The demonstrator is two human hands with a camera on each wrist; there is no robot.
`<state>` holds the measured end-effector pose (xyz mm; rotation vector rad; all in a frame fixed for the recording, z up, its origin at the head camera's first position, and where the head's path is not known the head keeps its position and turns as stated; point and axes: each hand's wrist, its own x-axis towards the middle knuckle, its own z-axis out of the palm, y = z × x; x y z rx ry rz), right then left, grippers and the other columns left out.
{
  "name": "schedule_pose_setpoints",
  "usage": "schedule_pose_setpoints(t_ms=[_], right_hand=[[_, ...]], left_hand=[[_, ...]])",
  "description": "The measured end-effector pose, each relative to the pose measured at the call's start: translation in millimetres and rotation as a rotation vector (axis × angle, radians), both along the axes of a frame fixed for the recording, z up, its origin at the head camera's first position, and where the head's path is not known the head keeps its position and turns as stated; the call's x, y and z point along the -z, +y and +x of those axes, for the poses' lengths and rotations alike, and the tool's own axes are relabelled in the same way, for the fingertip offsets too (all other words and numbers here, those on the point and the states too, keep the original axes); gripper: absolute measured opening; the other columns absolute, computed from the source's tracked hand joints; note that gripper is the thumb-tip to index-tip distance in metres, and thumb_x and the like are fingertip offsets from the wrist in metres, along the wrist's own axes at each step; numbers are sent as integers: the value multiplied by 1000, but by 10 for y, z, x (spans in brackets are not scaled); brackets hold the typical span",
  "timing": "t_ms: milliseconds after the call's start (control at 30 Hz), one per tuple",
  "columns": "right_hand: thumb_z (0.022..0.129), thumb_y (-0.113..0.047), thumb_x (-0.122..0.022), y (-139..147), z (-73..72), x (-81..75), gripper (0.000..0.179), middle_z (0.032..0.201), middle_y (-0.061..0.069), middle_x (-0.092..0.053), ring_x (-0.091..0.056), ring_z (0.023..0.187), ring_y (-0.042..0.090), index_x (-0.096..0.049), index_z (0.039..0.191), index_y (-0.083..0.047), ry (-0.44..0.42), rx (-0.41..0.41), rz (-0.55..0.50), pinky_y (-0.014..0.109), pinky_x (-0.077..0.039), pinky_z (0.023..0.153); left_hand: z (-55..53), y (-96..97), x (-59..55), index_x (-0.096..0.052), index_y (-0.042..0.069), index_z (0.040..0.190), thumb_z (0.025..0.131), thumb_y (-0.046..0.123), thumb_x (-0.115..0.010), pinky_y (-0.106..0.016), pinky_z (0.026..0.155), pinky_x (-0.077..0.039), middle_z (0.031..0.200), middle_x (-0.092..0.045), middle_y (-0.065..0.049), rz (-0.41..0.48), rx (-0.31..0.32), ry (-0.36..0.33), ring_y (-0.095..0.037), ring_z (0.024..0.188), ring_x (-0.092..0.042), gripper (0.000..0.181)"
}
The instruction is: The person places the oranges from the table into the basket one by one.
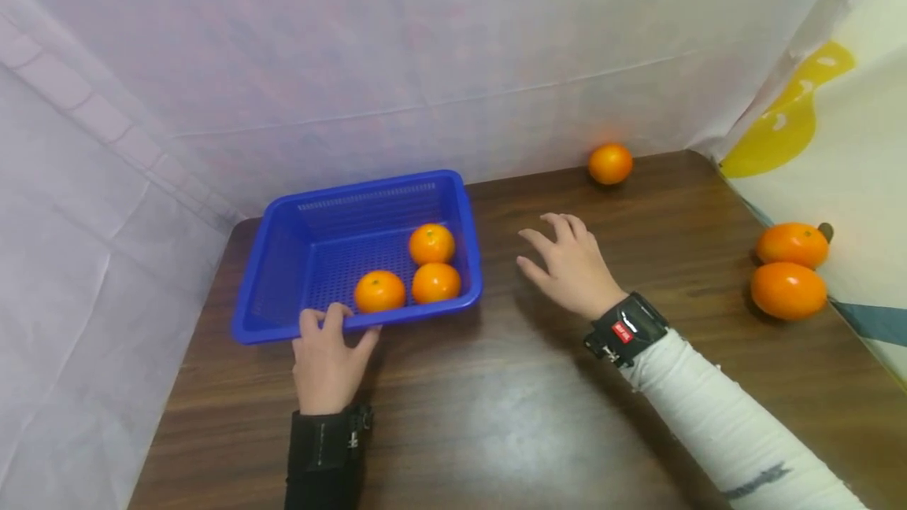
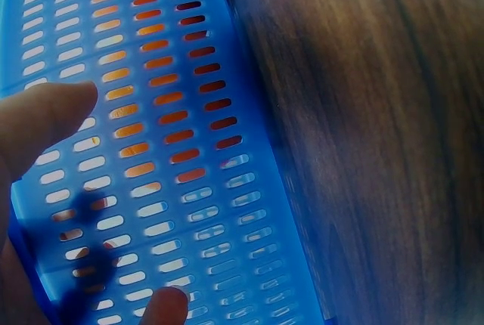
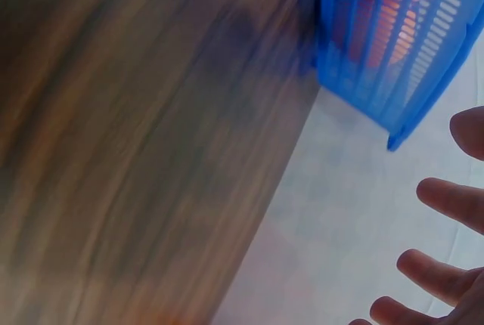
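A blue plastic basket [image 1: 357, 250] with slotted walls stands on the table, with three oranges [image 1: 379, 291] inside towards its right and near side. My left hand [image 1: 328, 364] grips the basket's near rim, fingers over the edge and thumb outside. In the left wrist view, the thumb [image 2: 57, 117] lies against the slotted wall, and orange shows through the slots. My right hand [image 1: 570, 266] hovers over the table to the right of the basket, its fingers spread and holding nothing. Its separated fingers [image 3: 435, 276] also appear in the right wrist view.
Another orange [image 1: 610, 164] sits at the table's back edge, close to the pale wall sheet [image 1: 425, 61]. Two more oranges [image 1: 789, 291] lie together by the right edge, beside a patterned curtain [image 1: 850, 179]. The brown wooden table [image 1: 496, 408] extends below both hands.
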<state>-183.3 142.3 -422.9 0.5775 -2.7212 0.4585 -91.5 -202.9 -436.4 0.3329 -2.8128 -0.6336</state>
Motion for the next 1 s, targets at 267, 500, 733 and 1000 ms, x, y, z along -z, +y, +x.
schedule_pose_setpoints(t_ms=[267, 500, 733, 1000], right_hand=[[98, -42, -60, 193, 68, 37, 47, 144, 23, -45, -38, 133, 48, -61, 136, -14, -47, 39, 6, 66, -40, 98], [98, -40, -60, 366, 137, 76, 46, 144, 24, -45, -37, 133, 49, -60, 135, -13, -80, 70, -2, 67, -37, 100], [98, -38, -61, 486, 173, 186, 45, 142, 26, -46, -39, 131, 50, -61, 134, -12, -77, 86, 2, 69, -37, 100], [97, -37, -63, 650, 208, 244, 44, 142, 28, -46, -39, 130, 51, -62, 133, -12, -71, 115, -16, 70, -36, 100]], left_hand=[[-6, -15, 13, -58, 15, 115, 86, 44, -77, -43, 60, -44, 116, -42, -15, -2, 6, 5, -39, 90, -48, 45], [-10, -16, 23, -58, 16, 116, 87, 45, -77, -42, 61, -44, 115, -42, -14, -7, 4, -5, -38, 91, -48, 45], [-4, -20, 30, -57, 15, 116, 87, 44, -77, -41, 61, -44, 115, -41, -14, -1, 1, -5, -38, 90, -47, 45], [-7, -14, 25, -57, 15, 115, 86, 43, -78, -42, 60, -44, 114, -41, -14, 3, 9, 6, -38, 90, -47, 45]])
